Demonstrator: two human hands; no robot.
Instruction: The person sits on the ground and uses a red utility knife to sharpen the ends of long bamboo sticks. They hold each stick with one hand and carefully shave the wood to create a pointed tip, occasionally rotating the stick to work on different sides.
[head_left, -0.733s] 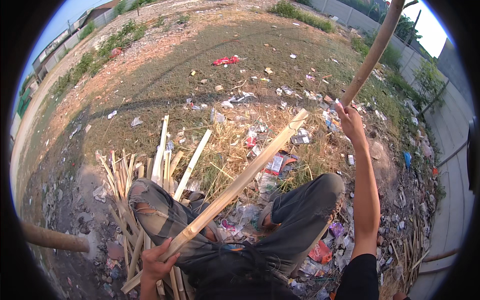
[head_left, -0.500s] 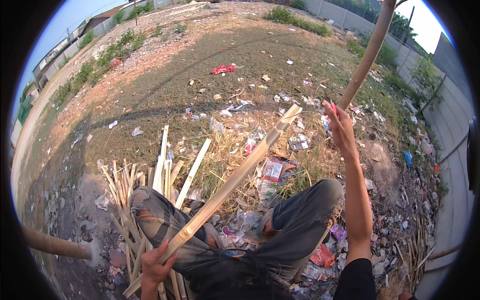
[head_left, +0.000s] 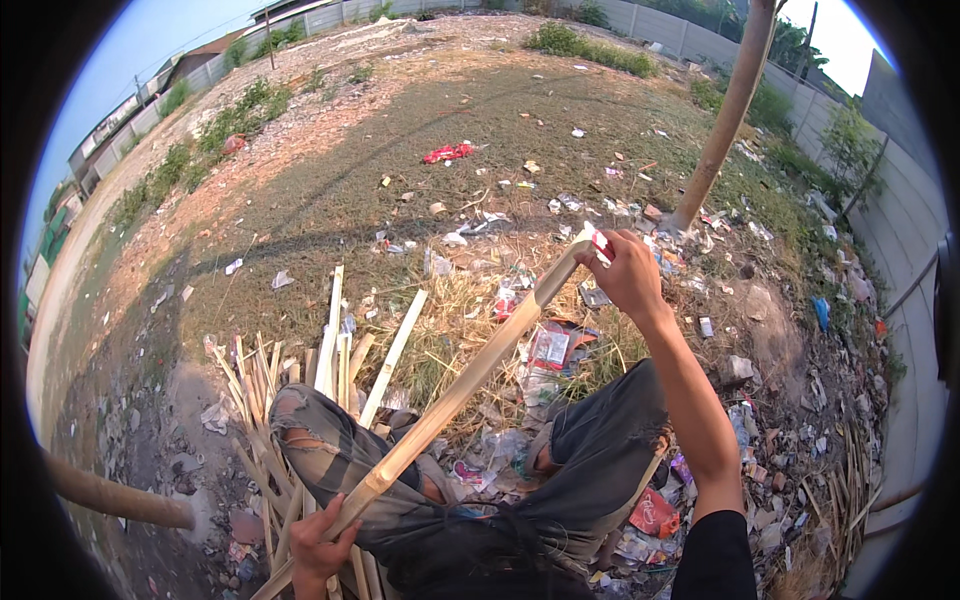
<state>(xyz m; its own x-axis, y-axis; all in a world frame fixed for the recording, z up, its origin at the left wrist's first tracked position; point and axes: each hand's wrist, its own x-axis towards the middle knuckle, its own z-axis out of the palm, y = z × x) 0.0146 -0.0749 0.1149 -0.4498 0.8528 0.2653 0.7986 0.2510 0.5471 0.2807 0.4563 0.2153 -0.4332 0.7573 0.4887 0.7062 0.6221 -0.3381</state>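
Note:
A long split-bamboo strip [head_left: 450, 410] slants across my lap, with its pale inner side and its node marks showing. My left hand [head_left: 322, 545] is wrapped round its lower part, near my left thigh. At the strip's far upper end, my right hand [head_left: 625, 275] is closed with the fingers bent. A small red-and-white object [head_left: 599, 243] shows at those fingers, against the strip's tip; its kind is unclear and the hand covers most of it. More bamboo strips [head_left: 395, 345] lean and lie beside my left leg.
A wooden pole [head_left: 722, 140] stands at the right, and another pole [head_left: 120, 492] juts in at the left. Litter and dry grass cover the ground round my legs. Thin sticks [head_left: 840, 490] lie by the concrete wall [head_left: 905, 250] on the right.
My right hand has come left and down, from apart beyond the strip's upper end onto its tip. The strip's upper end sits slightly lower. The left hand keeps its grip.

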